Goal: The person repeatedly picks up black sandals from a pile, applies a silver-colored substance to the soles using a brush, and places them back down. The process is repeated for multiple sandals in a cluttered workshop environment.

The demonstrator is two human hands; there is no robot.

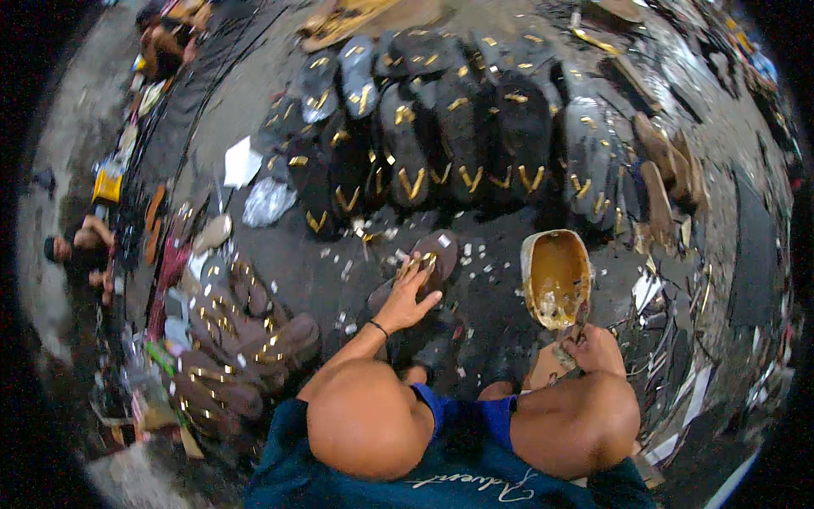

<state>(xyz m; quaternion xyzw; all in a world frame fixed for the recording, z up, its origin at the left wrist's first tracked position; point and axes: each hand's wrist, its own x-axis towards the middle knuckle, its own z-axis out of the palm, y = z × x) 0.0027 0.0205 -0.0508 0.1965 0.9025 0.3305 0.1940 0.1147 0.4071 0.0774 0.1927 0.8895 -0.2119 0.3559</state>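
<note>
My left hand (410, 299) lies over a brown flip-flop (443, 253) on the dark ground, its fingers stretched out toward the gold strap and its thumb apart. Part of the sandal is hidden under the hand. At the near right edge of an oval tub (527, 271) of amber, glue-like stuff is my right hand (592, 348), its fingers closed. A thin dark piece (582, 316) sticks up from these fingers by the rim; what it is stays unclear. Below that hand lies a tan flat piece (547, 365).
Rows of black flip-flops with gold straps (465, 127) stand ahead. A heap of brown sandals (220, 339) is at the left, near a crumpled clear plastic bag (270, 202). Brown soles (661, 187) and scrap strips (670, 339) lie right. Two people (85, 246) are at far left.
</note>
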